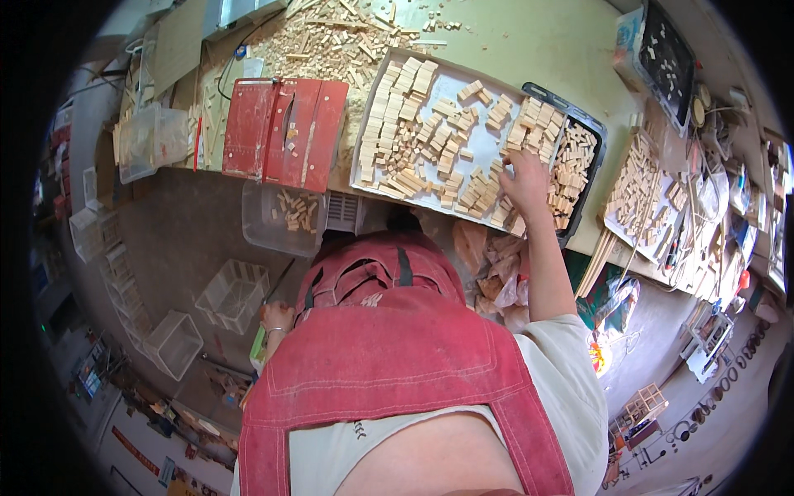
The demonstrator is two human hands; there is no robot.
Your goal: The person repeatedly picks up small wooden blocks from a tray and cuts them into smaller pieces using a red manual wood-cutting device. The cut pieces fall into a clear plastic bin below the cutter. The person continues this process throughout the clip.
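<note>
My right hand (527,183) reaches over the near right part of a shallow white tray (451,76) on the bench. Its thumb and fingers are curled into a pinch among the small wooden blocks (538,124). Whatever lies between the fingertips is too small to make out. Neat rows of blocks (399,103) line the tray's left side, while looser groups lie across its middle. Down by my left hip is my left hand (279,317), with a band at the wrist. Its fingers are partly hidden and too small to read.
A red slotted metal fixture (310,136) sits left of the tray, with a clear bin (277,219) of wooden pieces below it. Scrap wood (331,41) is heaped behind. Right of the tray stands a black crate (576,169) of blocks. Empty white baskets (234,293) rest on the floor.
</note>
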